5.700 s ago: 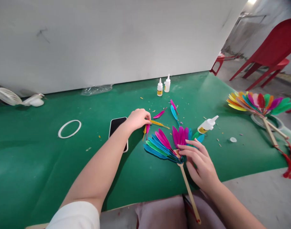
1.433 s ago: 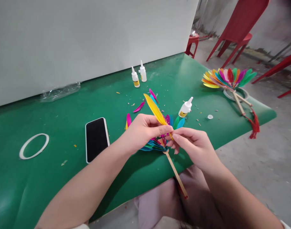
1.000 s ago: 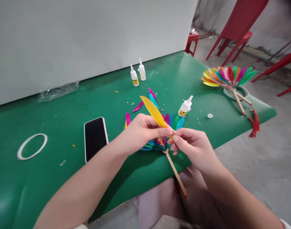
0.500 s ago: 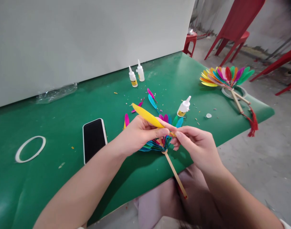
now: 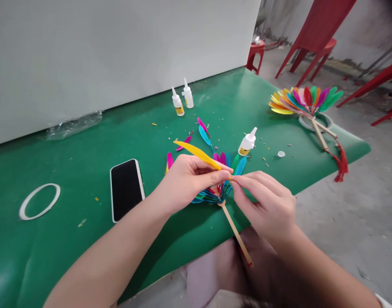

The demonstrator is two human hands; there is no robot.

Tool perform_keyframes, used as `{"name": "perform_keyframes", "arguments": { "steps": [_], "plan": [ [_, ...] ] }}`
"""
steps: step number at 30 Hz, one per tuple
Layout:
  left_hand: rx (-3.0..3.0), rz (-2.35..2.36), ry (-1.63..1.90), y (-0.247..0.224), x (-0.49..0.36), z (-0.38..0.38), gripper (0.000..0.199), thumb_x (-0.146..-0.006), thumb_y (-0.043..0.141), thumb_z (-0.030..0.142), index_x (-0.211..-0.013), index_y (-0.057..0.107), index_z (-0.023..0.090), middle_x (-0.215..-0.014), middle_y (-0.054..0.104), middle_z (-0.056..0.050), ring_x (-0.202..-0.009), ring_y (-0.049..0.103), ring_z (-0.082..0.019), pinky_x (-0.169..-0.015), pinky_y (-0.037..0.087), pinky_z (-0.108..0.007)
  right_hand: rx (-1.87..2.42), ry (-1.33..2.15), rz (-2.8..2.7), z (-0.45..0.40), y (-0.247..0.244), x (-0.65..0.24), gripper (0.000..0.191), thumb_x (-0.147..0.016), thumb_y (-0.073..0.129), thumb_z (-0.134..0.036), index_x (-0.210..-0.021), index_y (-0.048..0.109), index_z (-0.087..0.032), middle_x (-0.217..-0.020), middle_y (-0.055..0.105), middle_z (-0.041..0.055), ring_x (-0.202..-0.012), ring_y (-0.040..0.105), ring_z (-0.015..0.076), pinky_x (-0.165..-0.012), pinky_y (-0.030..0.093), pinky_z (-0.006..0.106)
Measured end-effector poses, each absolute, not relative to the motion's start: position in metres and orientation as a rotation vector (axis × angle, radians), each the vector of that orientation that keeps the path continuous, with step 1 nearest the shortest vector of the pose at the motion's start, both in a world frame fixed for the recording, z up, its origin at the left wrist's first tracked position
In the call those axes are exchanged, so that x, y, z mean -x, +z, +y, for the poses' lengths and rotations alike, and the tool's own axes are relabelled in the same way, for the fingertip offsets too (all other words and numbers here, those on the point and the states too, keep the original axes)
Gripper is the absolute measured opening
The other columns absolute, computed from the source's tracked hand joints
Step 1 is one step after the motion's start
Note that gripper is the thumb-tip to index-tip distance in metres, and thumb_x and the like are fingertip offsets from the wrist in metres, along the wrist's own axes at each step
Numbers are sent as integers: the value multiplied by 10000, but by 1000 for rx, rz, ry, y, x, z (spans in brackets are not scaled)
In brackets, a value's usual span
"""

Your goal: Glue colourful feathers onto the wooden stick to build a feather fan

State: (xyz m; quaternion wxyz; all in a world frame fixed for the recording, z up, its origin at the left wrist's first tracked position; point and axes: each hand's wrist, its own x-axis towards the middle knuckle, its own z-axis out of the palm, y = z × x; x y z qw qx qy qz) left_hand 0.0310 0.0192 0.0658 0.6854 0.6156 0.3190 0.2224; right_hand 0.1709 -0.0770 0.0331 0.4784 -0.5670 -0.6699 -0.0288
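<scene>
A yellow feather (image 5: 199, 153) is pinched between the thumb and fingers of my left hand (image 5: 186, 179), its tip pointing up and left. At the feather's base end, my right hand (image 5: 266, 201) has its thumb and forefinger closed on the quill, close to the left fingertips. Beneath both hands lies a feather fan with a wooden handle (image 5: 237, 235), which sticks out past the table's near edge. Pink, blue and green feathers show above my fingers; the middle of the fan is partly hidden by my hands.
White glue bottles stand on the green table (image 5: 87, 244): one glue bottle (image 5: 247, 143) right of the fan, two farther back. A phone (image 5: 127, 190) and white ring (image 5: 40, 202) lie left. Another feather fan (image 5: 307, 102) with a red tassel (image 5: 340, 162) lies right. Loose feathers (image 5: 204, 134) lie behind my hands.
My right thumb and forefinger have shifted slightly left along the quill and the other fingers have curled in. The yellow feather has turned a little, showing narrower.
</scene>
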Motion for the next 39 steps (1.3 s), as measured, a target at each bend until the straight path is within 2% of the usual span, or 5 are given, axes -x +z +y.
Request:
{"name": "perform_keyframes", "arguments": {
  "steps": [11, 20, 29, 35, 39],
  "plan": [
    [-1388, 623, 402, 71, -32, 18, 124, -751, 642, 213, -854, 687, 161, -774, 699, -28, -740, 658, -159, -693, 537, -258, 1553, 584, -1298, -78, 41, -172, 110, -770, 535, -201, -689, 610, -201, -593, 623, -26, -505, 563, 75, -444, 441, 176],
    [-1445, 639, 343, 71, -30, 20, 268, -766, 633, 242, -1030, 657, 197, -827, 703, -24, -779, 661, -167, -737, 538, -279, 1486, 838, -1126, -77, 38, -173, 155, -784, 539, -261, -663, 606, -190, -593, 629, -20, -514, 596, 82, -462, 478, 169],
    [-1439, 719, 448, 66, -29, 22, 375, -702, 693, 232, -1070, 638, 189, -841, 698, -24, -774, 656, -174, -684, 559, -276, 1483, 413, -1480, -79, 42, -176, 98, -778, 559, -182, -791, 650, -215, -715, 671, -9, -638, 594, 92, -586, 491, 212],
    [-1396, 726, 445, 67, -32, 18, 389, -672, 715, 206, -1054, 646, 193, -726, 687, 6, -696, 651, -143, -648, 549, -237, 1489, 392, -1483, -77, 42, -172, 83, -772, 556, -175, -706, 602, -199, -615, 628, -34, -561, 562, 67, -542, 471, 180],
    [-1401, 745, 449, 68, -34, 17, 388, -671, 711, 200, -1053, 646, 177, -717, 683, 1, -710, 650, -149, -659, 543, -243, 1513, 544, -1357, -76, 37, -168, 86, -776, 536, -188, -696, 565, -199, -625, 607, -34, -546, 562, 66, -521, 480, 178]
  ]
}}
